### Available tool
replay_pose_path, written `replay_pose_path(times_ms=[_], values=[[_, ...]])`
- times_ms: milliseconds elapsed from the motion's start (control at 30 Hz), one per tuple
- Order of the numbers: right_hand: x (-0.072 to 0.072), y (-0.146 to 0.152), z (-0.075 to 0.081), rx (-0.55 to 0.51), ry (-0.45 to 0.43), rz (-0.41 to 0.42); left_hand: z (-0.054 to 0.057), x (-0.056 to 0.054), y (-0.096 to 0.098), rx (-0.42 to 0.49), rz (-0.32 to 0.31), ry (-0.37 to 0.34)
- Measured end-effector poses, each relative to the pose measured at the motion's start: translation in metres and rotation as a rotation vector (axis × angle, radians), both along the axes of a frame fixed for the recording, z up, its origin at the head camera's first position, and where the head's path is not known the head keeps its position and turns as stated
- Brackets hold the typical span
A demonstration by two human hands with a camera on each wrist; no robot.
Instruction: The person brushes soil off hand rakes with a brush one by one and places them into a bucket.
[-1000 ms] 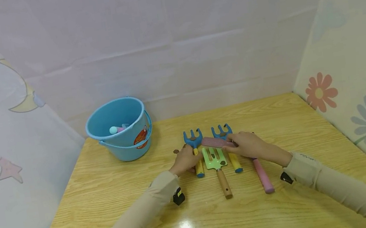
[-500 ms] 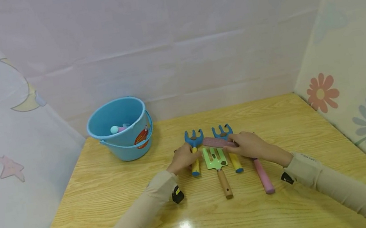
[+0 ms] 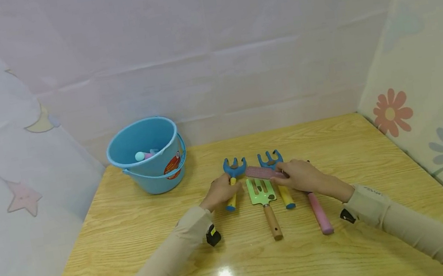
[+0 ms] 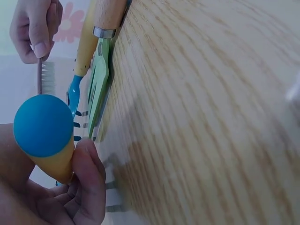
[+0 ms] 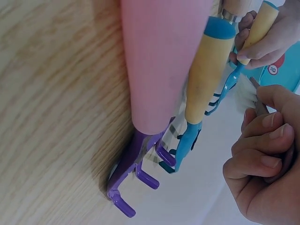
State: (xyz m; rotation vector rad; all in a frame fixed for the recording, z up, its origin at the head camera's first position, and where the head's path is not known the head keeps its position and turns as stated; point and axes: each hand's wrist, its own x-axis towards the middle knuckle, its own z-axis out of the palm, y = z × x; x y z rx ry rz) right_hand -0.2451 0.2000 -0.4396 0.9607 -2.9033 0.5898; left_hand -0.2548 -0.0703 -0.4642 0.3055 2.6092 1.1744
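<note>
This looks like a screened-off tabletop booth, the room beyond it hidden, with creased plain lilac sheeting (image 3: 260, 79) behind a wood-grain table (image 3: 92, 252) and side sheets printed with a pink star (image 3: 24, 198), a crescent moon (image 3: 39, 122) and a coral flower (image 3: 392, 113).

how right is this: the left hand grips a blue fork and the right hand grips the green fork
Wrong about the right hand: it grips a brush, as the head view shows; the green fork lies on the table. The left hand does grip a blue fork.
</note>
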Motion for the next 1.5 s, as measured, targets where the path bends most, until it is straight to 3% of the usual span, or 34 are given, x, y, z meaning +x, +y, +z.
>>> replay_pose_path(times_ms=[667, 1500], values=[[0.001, -0.001, -0.002, -0.013, -0.013, -0.008, -0.01, -0.001, -0.004, 0.062, 0.037, 0.011], [0.002, -0.003, -0.001, -0.016, -0.018, -0.001, -0.005, 0.001, -0.011, 0.049, 0.046, 0.038]])
